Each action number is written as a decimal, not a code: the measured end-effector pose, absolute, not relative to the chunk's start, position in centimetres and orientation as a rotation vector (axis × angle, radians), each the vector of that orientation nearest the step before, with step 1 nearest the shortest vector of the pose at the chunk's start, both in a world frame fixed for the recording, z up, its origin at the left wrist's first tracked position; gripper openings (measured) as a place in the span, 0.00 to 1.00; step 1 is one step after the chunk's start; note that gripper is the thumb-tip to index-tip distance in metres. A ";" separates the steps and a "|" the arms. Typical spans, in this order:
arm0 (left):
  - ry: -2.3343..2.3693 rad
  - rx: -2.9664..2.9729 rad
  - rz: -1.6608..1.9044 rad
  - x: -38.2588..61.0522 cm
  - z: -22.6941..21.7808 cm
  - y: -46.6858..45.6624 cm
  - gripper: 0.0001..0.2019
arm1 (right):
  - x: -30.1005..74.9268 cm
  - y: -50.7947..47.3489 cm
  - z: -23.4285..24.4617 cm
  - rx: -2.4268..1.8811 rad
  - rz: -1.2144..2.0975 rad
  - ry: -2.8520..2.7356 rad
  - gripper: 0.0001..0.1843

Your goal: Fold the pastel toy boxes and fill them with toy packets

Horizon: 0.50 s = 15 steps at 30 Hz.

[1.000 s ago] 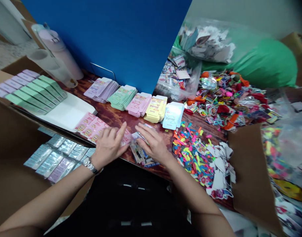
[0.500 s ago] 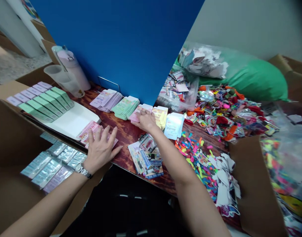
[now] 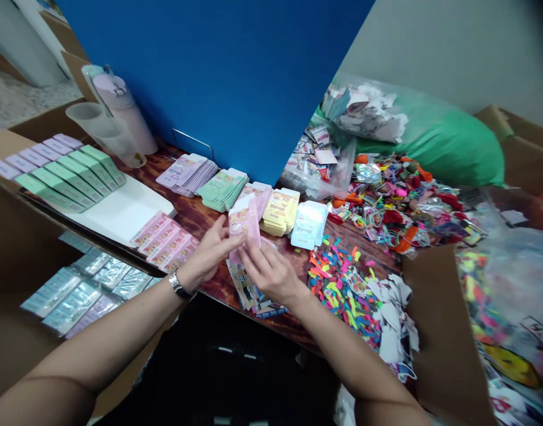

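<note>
Pink carton [image 3: 243, 220]: held up over the counter [image 3: 198, 212] near its front edge, above the printed cards [image 3: 241, 285]. Long axis runs roughly front to back, pale end pointing away from the person toward the blue panel [image 3: 218, 77]. Grip: left hand [image 3: 211, 253] has its thumb against the lower left; right hand [image 3: 273, 275] closes fingertips on the lower right edge. Far end overlaps the pink stack [image 3: 264, 196] in view; contact cannot be told. Bare counter strip runs leftward to the pink boxes [image 3: 165, 239]; rightward room is bounded by small coloured pieces [image 3: 342, 290].
</note>
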<state>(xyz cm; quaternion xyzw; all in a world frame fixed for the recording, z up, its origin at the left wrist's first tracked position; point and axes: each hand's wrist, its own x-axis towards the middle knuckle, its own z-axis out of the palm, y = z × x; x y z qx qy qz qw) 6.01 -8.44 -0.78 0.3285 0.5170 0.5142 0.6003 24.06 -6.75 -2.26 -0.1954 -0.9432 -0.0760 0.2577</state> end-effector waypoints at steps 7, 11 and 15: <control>1.322 0.843 1.190 8.7 -1.5 -8.8 0.34 | 26.1 -9.3 -3.4 -0.268 -0.243 -2.571 0.14; 1.632 1.188 1.121 8.7 -1.9 -9.4 0.31 | 26.8 -9.7 -3.2 -0.507 -0.118 -2.326 0.21; 1.748 1.650 1.150 9.1 -2.7 -10.4 0.31 | 26.1 -9.4 -2.8 -0.928 -0.171 -2.053 0.28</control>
